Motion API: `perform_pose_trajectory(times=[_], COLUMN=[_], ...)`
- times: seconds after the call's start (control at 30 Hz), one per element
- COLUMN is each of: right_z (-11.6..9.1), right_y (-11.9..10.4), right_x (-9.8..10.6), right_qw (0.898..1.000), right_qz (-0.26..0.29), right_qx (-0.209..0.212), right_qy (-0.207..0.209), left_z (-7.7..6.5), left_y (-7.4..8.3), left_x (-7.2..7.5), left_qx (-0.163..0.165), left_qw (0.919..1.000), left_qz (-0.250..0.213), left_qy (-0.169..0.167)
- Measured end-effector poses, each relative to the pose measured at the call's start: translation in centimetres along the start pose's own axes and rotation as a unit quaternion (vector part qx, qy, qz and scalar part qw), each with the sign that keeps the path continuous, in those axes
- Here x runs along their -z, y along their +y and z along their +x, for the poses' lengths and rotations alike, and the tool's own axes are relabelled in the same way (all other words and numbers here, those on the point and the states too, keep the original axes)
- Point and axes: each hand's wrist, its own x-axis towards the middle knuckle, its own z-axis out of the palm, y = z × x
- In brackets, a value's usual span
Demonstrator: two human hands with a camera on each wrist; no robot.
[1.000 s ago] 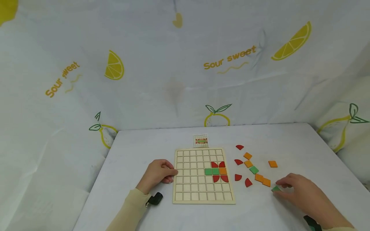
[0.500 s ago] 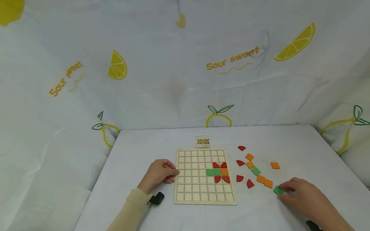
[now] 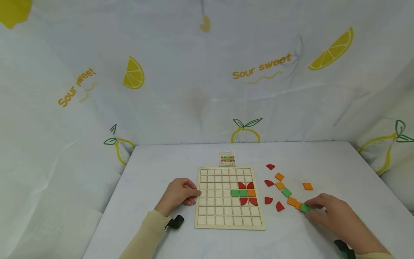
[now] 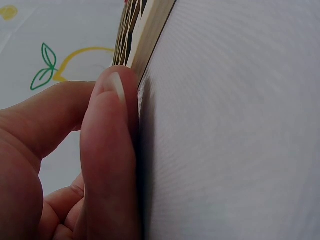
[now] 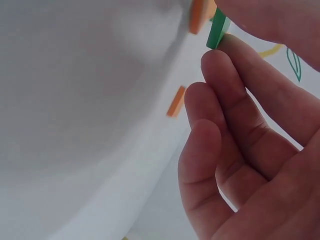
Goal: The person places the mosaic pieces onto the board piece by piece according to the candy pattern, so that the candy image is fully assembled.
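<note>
backdrop [image 3: 161,115]: wht cloth, creased, brownish smudge [image 3: 195,100] nr ctr. prints on same: lemon slice [image 3: 134,73], l.; longer slice [image 3: 333,50], upper r.; orange "sour sweet" lettering [image 3: 262,66], x2, wavy line [image 3: 264,77] by each; sm. heart [image 3: 205,24], top ctr.; i count 3 lemon outlines [image 3: 245,136] w/ grn leaves [image 3: 253,122]. tbl [image 3: 161,158]: wht, in front of it.

"Sour sweet" [image 3: 261,67] 2× on backdrop [image 3: 181,50]
</note>
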Motion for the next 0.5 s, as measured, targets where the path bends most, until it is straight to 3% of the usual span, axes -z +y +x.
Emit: perform_pose_trajectory(times=[0.17,0.5], right_z=[1.8,4.2], right_y=[-1.9,-6.4], right_x=[-0.2,-0.7], right_qw=[0.998,0.994], right_qz=[0.006,0.024], right_qx=[0.049,0.096], right_qy=[0.023,0.04], left_z=[-0.1,0.1], left_y=[-0.1,0.1], left_x=[0.1,0.2], left_qx=[0.004,0.007], left_qw=[1.0,0.9998], left_qz=[-0.003,-0.018], left_qy=[0.001,-0.003])
